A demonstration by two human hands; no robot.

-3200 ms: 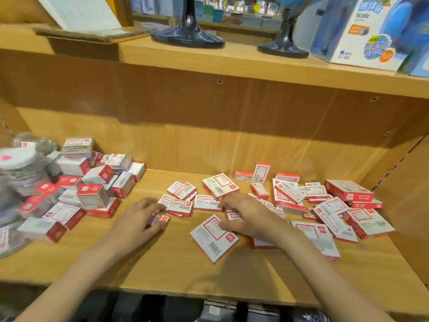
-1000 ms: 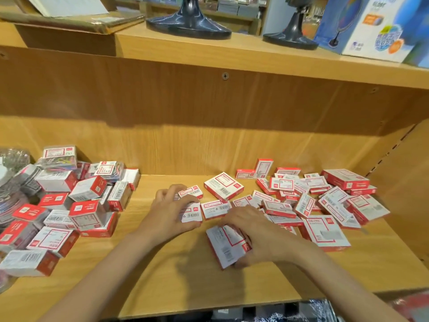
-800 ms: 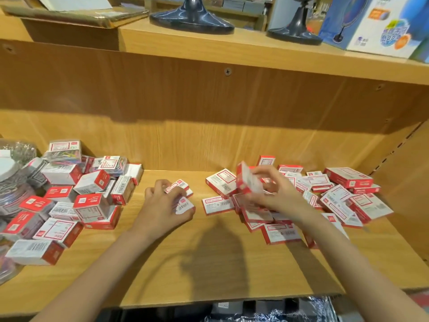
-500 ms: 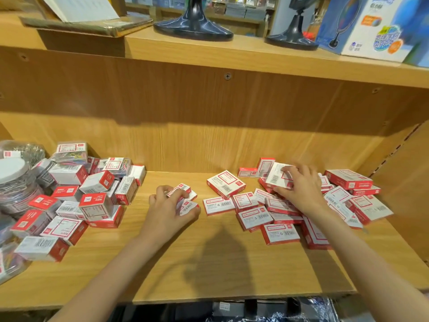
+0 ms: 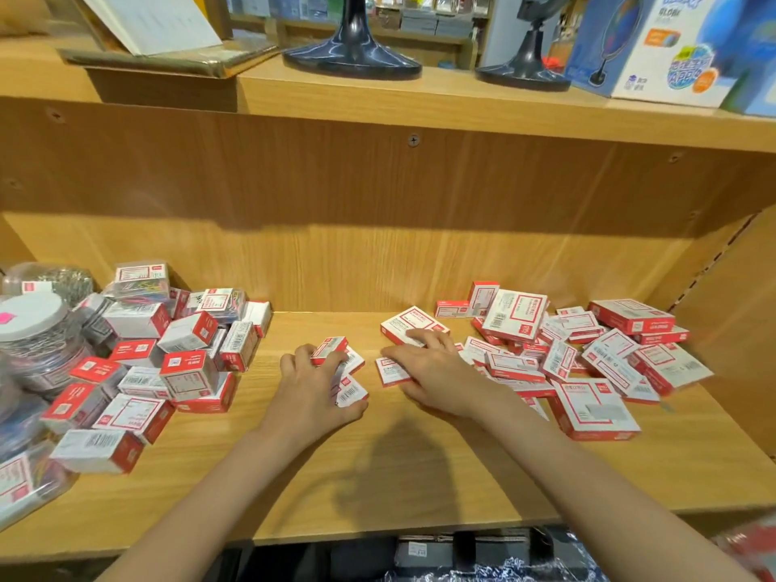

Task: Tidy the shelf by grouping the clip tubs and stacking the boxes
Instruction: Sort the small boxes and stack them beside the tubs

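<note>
My left hand (image 5: pixel 308 390) grips a small bunch of little red-and-white boxes (image 5: pixel 342 365) at the middle of the wooden shelf (image 5: pixel 403 468). My right hand (image 5: pixel 432 371) lies flat just to the right of it. Its straight fingers rest on a small flat box (image 5: pixel 391 371), in front of a wider box (image 5: pixel 413 323). A loose heap of flat boxes (image 5: pixel 588 363) spreads to the right, with a large one (image 5: pixel 514 315) on top at the back. On the left lie chunkier boxes (image 5: pixel 189 367) and clip tubs, one with a white lid (image 5: pixel 31 319).
A clear tub of silver clips (image 5: pixel 56 279) and a clear case of coloured clips (image 5: pixel 140 283) stand at the back left. The upper shelf carries two dark globe stands (image 5: pixel 352 56) and a globe carton (image 5: pixel 655 44). The right side wall (image 5: pixel 739 312) hems the heap in.
My right hand let go of the large box on the back of the right heap and came back left onto the small boxes in the middle. My left hand kept its bunch.
</note>
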